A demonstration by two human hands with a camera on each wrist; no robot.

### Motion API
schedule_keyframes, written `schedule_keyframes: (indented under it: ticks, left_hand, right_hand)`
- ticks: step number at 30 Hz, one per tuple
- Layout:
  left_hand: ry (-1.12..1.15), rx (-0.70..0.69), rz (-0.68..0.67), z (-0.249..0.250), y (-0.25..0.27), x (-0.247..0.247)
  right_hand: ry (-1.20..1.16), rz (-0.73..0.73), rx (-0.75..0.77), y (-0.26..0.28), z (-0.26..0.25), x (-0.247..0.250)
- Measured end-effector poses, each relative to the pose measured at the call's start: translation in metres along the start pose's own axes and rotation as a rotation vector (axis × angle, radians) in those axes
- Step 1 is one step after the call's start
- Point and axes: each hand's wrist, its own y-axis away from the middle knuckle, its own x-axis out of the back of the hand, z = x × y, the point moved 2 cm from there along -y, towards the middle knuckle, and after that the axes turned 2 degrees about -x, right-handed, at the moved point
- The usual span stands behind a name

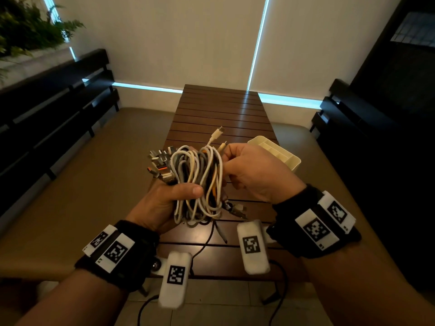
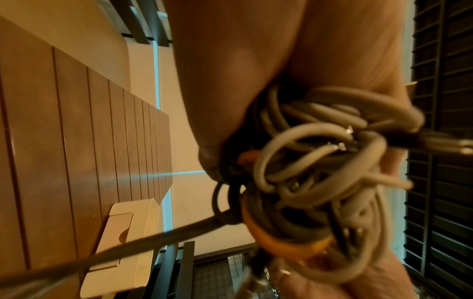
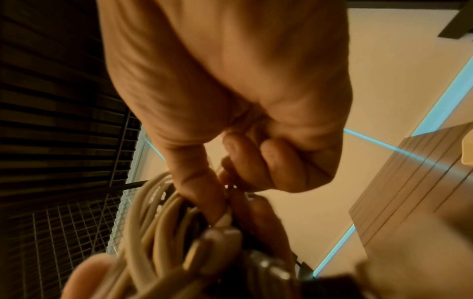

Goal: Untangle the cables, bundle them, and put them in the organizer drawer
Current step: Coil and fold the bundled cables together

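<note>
A tangled bunch of cables (image 1: 197,182), white, grey, black and orange with several plugs sticking out, hangs in the air above the wooden table (image 1: 219,114). My left hand (image 1: 169,198) grips the bunch from below, thumb laid across the strands. My right hand (image 1: 244,170) pinches strands at the bunch's right side; the right wrist view shows thumb and fingers closed on a white cable (image 3: 225,218). The left wrist view shows the looped cables (image 2: 320,182) against the palm. The white organizer (image 1: 275,151) with divided compartments stands on the table behind my right hand.
A loose dark cable (image 1: 207,241) trails from the bunch down over the table's near edge. Dark slatted benches (image 1: 58,109) flank the table left and right. A plant (image 1: 28,31) stands at the far left. The organizer (image 2: 128,242) sits by the table's right edge.
</note>
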Motion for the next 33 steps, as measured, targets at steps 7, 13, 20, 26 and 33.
schedule_keyframes:
  ticks: [7, 13, 20, 26, 33]
  left_hand:
    - [0.006, 0.032, 0.078, 0.000, -0.008, 0.004]
    - [-0.017, -0.039, 0.167, 0.003, -0.011, 0.013]
    - [-0.039, -0.114, 0.137, 0.018, -0.013, 0.025]
    - [0.072, -0.058, 0.088, 0.009, -0.009, 0.022]
    - [0.107, -0.044, 0.119, -0.001, -0.001, 0.023]
  right_hand:
    - [0.318, 0.121, -0.020, 0.002, 0.006, 0.001]
    - [0.022, 0.141, 0.019, 0.010, 0.013, -0.005]
    - [-0.479, -0.300, -0.297, 0.030, 0.043, -0.043]
    - [-0.684, -0.144, -0.242, 0.020, 0.047, -0.050]
    - [-0.563, 0.224, -0.004, 0.014, 0.043, -0.039]
